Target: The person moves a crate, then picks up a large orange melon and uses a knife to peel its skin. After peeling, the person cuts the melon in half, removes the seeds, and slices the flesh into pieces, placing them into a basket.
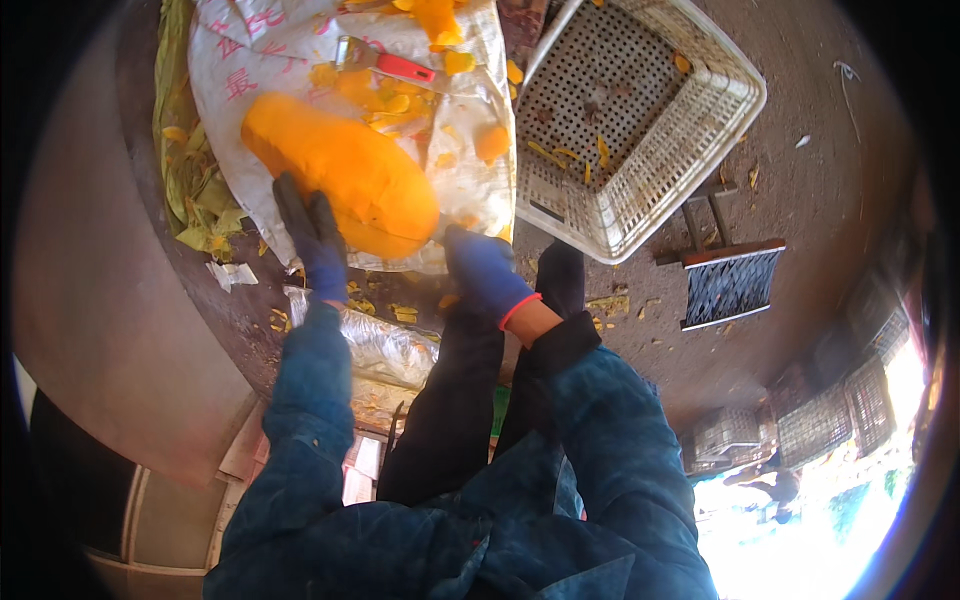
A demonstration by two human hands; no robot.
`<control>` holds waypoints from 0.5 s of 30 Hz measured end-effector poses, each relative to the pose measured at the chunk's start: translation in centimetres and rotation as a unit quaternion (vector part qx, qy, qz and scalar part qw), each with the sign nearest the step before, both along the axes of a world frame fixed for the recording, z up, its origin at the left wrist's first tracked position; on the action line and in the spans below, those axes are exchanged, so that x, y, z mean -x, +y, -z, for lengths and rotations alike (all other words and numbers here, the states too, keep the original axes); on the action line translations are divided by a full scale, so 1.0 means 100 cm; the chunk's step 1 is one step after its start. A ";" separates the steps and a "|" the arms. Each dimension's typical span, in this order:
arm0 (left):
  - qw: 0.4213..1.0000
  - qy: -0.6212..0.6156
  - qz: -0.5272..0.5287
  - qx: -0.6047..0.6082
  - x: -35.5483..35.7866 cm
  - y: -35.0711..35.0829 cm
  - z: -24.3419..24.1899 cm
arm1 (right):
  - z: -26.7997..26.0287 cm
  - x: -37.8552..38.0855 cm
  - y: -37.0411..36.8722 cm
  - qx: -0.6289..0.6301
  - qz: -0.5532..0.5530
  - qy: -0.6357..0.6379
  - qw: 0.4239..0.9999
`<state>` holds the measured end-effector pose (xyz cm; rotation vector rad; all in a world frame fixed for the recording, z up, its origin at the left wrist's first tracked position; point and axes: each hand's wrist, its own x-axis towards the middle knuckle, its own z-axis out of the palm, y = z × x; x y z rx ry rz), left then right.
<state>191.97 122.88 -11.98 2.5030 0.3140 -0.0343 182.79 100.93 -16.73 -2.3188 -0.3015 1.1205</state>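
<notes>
A large peeled orange squash (341, 176), long with one bulging end, lies on a white woven plastic sack (247, 112) that bears red writing. Against its near left side my left hand (311, 232), in a dark and blue glove, rests with fingers extended. My right hand (484, 262), gloved in blue with a red cuff, is closed beside the squash's rounded end. A short greyish part of a tool shows between that hand and the squash; the rest is hidden and blurred. Beyond the squash lies a scraper or peeler with a red handle (405, 67), among orange peelings (386, 97).
A white perforated plastic crate (637, 225) stands to the right of the sack, with a few peel scraps inside. Further right, a low folding stool (731, 285) with a dark woven seat is on the floor. Plastic-wrapped material (390, 352) lies near my legs; yellow-green sacking (199, 195) is at left.
</notes>
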 end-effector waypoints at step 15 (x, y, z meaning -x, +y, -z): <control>0.993 0.042 -0.113 0.000 0.017 -0.043 -0.021 | -0.007 0.003 -0.010 -0.156 0.134 -0.090 0.974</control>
